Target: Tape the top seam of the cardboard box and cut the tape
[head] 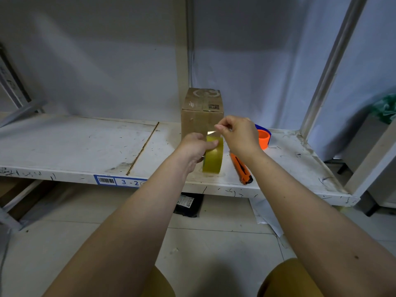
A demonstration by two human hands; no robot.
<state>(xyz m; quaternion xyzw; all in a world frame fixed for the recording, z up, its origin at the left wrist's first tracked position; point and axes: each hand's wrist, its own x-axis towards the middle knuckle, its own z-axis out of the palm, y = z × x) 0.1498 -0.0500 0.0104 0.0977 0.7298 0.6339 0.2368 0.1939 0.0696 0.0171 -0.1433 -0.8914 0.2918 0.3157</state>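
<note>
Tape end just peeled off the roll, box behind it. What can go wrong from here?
1. The right hand pinches only a short free tape end; it may slip and snap back onto the tape roll.
2. The cardboard box stands unheld on the shelf; pressing tape on could push or tip it.
3. The orange utility knife lies near the shelf edge, under the right forearm; a sweep might knock it off.

The left hand [194,146] grips a yellowish tape roll [213,155] standing on edge on the white shelf [75,144], in front of the cardboard box [202,110]. The right hand [237,133] pinches the tape's free end [211,132] just above the roll. An orange utility knife [241,168] lies right of the roll.
</note>
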